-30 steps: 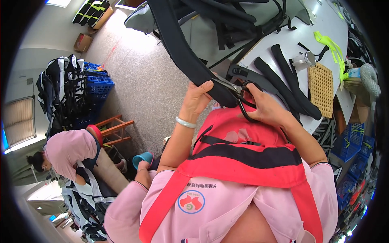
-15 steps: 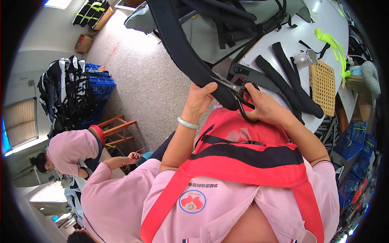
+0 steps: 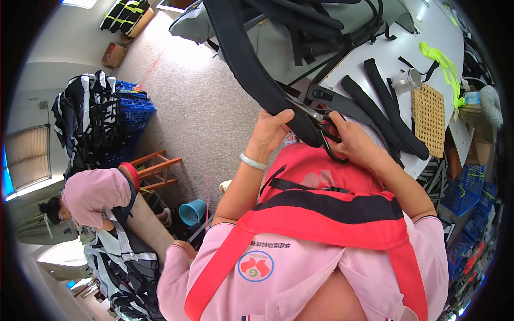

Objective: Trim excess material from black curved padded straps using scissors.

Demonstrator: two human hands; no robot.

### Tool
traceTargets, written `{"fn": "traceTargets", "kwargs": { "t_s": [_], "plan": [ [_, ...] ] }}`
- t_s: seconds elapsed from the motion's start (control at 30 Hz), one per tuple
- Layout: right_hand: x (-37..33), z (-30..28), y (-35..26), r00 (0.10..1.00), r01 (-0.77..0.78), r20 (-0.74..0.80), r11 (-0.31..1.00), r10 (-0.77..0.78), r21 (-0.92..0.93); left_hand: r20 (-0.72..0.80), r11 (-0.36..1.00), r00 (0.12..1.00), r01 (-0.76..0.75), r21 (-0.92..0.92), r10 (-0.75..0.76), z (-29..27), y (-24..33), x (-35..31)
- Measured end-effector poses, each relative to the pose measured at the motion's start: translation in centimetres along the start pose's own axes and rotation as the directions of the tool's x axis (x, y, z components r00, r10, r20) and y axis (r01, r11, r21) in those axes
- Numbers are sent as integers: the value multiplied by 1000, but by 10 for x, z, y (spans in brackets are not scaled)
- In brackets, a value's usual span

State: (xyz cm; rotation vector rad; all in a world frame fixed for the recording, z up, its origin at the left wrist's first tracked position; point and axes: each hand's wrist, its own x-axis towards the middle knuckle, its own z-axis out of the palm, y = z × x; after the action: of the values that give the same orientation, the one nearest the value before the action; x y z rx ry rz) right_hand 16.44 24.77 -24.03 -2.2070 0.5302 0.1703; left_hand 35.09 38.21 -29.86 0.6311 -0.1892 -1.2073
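Observation:
A long black padded strap (image 3: 243,67) curves down from a grey and black bag (image 3: 270,51) at the top. Near the strap's lower end, my left hand (image 3: 270,131) grips it, thumb on top. My right hand (image 3: 357,140) is closed round the handles of metal scissors (image 3: 309,111). Their blades lie along the strap's edge, close to my left thumb; whether they are cutting into it I cannot make out. Both hands are above the red apron (image 3: 300,166) on my lap.
On the white table (image 3: 348,63) at right lie black padded straps (image 3: 393,104), a metal mug (image 3: 407,80), a woven mat (image 3: 428,120) and a neon-yellow strap (image 3: 450,75). At left are a blue crate (image 3: 136,112) with bags, a blue bucket (image 3: 191,213) and a co-worker in pink (image 3: 96,195).
The person close on my left has shifted down and back, uncovering the blue bucket and a bench. My hands, scissors and strap keep nearly the same pose.

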Motion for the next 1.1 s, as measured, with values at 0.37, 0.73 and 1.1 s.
{"fn": "traceTargets", "kwargs": {
  "t_s": [0.37,0.73,1.1],
  "plan": [
    [4,13,9,992,56,-112,998,-54,15,17,999,999,-32,0,32,-9,-6,0],
    [12,19,17,982,-61,-150,938,119,340,68,998,997,50,-32,-48,-3,-18,0],
    [17,24,20,989,14,-125,775,85,632,-87,996,996,5,95,3,-16,-16,19]
  ]
}}
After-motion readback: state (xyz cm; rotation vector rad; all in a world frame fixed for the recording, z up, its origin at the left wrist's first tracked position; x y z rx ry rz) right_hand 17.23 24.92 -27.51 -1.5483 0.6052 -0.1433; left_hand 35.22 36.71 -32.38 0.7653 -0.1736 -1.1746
